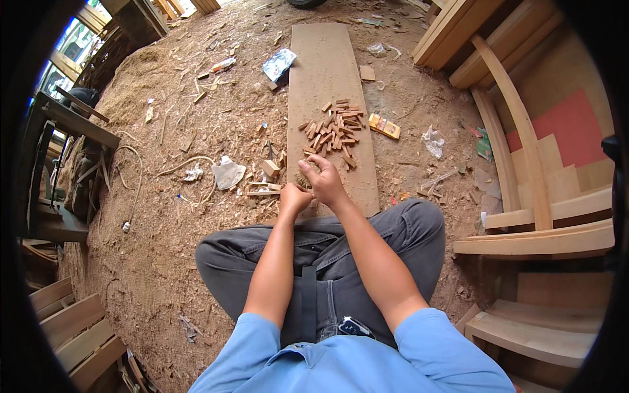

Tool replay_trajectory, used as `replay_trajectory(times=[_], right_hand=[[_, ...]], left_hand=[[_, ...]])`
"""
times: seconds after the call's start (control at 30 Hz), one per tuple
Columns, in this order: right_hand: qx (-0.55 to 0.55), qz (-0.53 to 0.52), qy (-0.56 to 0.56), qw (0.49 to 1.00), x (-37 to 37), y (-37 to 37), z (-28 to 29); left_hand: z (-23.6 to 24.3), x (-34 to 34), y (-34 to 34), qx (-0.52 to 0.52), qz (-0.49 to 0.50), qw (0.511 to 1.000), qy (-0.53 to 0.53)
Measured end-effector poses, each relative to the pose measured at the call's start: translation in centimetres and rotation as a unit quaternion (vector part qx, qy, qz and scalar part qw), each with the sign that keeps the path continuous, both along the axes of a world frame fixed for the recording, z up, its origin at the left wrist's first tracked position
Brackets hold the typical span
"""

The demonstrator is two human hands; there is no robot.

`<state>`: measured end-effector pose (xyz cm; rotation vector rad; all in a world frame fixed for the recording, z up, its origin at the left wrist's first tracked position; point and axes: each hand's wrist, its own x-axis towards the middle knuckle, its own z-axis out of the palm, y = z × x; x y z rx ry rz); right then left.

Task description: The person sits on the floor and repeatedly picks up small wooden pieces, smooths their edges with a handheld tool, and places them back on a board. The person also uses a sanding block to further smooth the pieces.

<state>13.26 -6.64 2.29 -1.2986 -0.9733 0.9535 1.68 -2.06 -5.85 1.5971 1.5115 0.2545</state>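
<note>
With the left hand (294, 197) closed tight, on what I cannot tell, and the right hand (324, 181) pinching beside it, keep both low over the near end of the plank (327, 59), just short of the heap of wooden pegs (334, 131).

The seated person's left hand (294, 197) and right hand (325, 181) met closed around something small, too hidden to tell, at the near end of a flat board (331, 72) bearing a heap of short wooden pieces (334, 132) amid sawdust
</note>
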Motion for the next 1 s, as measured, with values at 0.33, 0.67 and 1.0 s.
replay_trajectory(times=[0.33, 0.67, 1.0], right_hand=[[-0.023, -0.004, -0.069, 0.997, 0.1, 0.1, -0.3], [-0.025, -0.01, -0.011, 1.0, 0.0, 0.2, -0.4], [-0.009, -0.002, 0.033, 0.999, 0.1, 0.1, 0.3]], left_hand=[[-1.2, 0.0, 0.3, 0.026, 0.009, 0.999, -0.046], [0.1, 0.0, -0.2, 0.022, -0.001, 1.0, -0.005], [0.6, 0.2, -0.1, 0.004, -0.016, 0.999, 0.043]])
